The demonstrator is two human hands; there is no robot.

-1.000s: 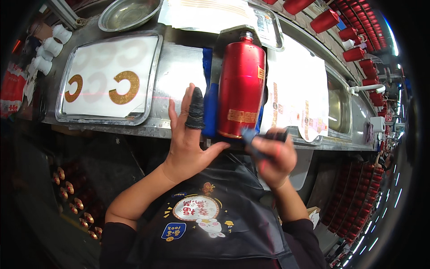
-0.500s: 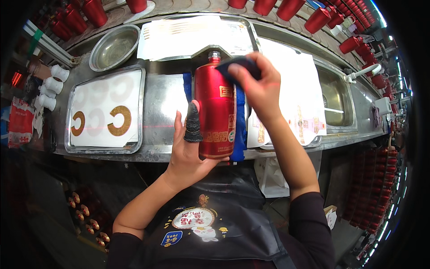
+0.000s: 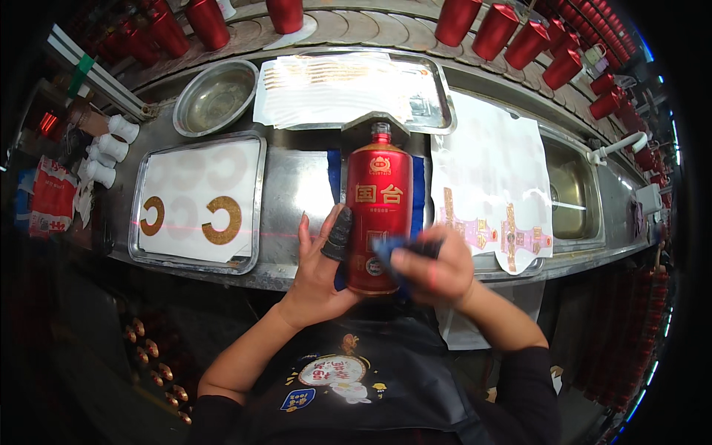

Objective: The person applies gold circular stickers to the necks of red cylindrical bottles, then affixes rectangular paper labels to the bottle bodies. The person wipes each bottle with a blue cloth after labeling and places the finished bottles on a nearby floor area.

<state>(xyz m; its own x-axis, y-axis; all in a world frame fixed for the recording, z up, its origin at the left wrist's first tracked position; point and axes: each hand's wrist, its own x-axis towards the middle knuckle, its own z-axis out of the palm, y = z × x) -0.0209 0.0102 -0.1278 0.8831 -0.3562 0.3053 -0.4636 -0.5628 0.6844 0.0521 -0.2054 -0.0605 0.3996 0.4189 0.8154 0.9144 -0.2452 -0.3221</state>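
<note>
A glossy red bottle with gold markings lies in front of me, its bare neck pointing away against a dark metal rest. My left hand grips its near end from the left, and a black finger cover is on one finger. My right hand, a little blurred, pinches a dark blue cloth-like piece against the lower right of the bottle's front. Blue material shows under the bottle on both sides.
To the left is a metal tray with gold C-shaped decals, and a steel bowl behind it. Another tray holds decal sheets at the back. More decal sheets lie right, beside a sink. Red bottles stand on a conveyor beyond.
The bottle has turned, so its large gold front markings now face up. My right hand has brought the dark blue piece from near the neck down to the lower front.
</note>
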